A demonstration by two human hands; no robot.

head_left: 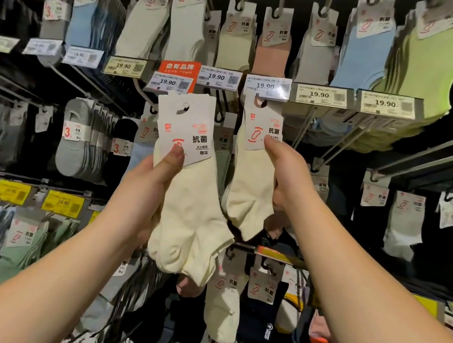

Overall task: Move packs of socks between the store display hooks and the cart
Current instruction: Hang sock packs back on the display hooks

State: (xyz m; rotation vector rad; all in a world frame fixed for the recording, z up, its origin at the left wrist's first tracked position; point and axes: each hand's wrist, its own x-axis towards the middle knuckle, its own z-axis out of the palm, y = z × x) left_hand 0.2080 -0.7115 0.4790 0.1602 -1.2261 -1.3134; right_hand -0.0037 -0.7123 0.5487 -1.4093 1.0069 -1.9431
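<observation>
The left hand [153, 177] grips one cream sock pack [188, 183] and the right hand [287, 175] grips another [250, 181], both raised before the display, with price tags [216, 77] just above them, hooked pastel packs [272, 45] higher up, and grey packs [81, 142] left of the left hand.

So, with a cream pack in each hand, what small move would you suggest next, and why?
Probably lift the right hand so its cream pack's hanger hole reaches a hook; that hole sits just under the 19.90 price tag. The left hand can hold its pack meanwhile.
</observation>
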